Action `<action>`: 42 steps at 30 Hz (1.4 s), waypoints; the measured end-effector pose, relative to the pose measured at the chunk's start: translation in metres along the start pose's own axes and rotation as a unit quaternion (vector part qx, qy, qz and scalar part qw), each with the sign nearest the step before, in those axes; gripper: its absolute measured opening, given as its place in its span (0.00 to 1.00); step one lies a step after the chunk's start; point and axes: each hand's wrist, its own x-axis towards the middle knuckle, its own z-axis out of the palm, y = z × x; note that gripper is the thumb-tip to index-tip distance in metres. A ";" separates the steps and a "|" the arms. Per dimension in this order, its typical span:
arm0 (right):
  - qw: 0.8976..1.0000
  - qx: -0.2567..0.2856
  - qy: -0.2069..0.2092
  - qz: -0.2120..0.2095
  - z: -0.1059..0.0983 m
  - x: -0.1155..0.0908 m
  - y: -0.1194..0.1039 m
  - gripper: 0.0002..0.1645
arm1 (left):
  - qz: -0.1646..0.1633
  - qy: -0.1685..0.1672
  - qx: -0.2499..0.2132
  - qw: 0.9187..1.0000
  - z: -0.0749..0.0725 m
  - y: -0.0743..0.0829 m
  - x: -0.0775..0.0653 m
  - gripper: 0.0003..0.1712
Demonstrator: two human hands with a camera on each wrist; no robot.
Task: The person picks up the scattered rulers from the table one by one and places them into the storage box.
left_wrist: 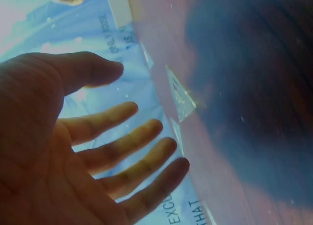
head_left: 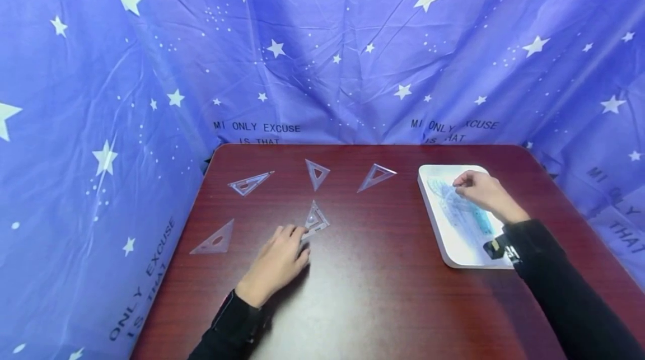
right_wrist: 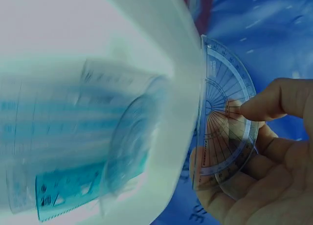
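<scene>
Above white tray (head_left: pixel 450 251), right hand (head_left: pixel 486 195) pinches clear protractor (right_wrist: pixel 215 112) between thumb and fingers; its degree scale shows only in right wrist view. Below that hand, teal ruler (right_wrist: pixel 68 186) in tray. Left hand (head_left: pixel 274 262) loose, fingers extended, clear set square (head_left: pixel 322 225) just beyond fingertips. Farther from hands, curtain (head_left: pixel 327 69) printed "ONLY EXCUSE IS THAT".

Clear half-round protractor (right_wrist: pixel 220 117) — held over white tray (head_left: pixel 456 256); clear set square (head_left: pixel 317 229) — flat on red table (head_left: pixel 363 304).
</scene>
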 end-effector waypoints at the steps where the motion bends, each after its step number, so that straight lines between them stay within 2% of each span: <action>1: 1.000 -0.002 -0.005 -0.001 0.001 0.005 0.004 0.19 | -0.010 -0.001 0.002 1.000 0.000 -0.001 0.000 0.21; 7: 0.999 -0.023 -0.033 -0.010 0.013 0.026 0.027 0.17 | -0.065 -0.015 -0.009 0.998 -0.004 -0.006 0.003 0.20; 10: 0.998 -0.054 -0.029 -0.004 0.022 0.036 0.044 0.15 | -0.084 -0.022 -0.016 0.996 -0.005 -0.006 0.004 0.20; 13: 0.998 -0.064 -0.028 -0.010 0.024 0.038 0.049 0.13 | -0.097 -0.029 -0.020 0.995 -0.006 -0.006 0.006 0.21; 19: 0.998 -0.064 -0.024 -0.004 0.022 0.031 0.037 0.15 | -0.111 -0.037 -0.022 0.993 -0.006 -0.007 0.009 0.22; 29: 0.997 -0.082 -0.006 -0.005 0.027 0.031 0.036 0.19 | -0.134 -0.058 -0.018 0.989 -0.001 -0.007 0.016 0.22; 36: 0.996 -0.090 0.000 -0.010 0.026 0.031 0.038 0.21 | -0.170 -0.060 -0.012 0.983 0.002 -0.005 0.024 0.20; 39: 0.996 -0.087 0.006 -0.013 0.023 0.027 0.035 0.23 | -0.172 -0.057 -0.011 0.983 0.004 -0.003 0.028 0.19; 42: 0.996 -0.076 0.029 -0.024 0.019 0.021 0.027 0.23 | -0.164 -0.059 -0.012 0.985 0.006 -0.002 0.032 0.20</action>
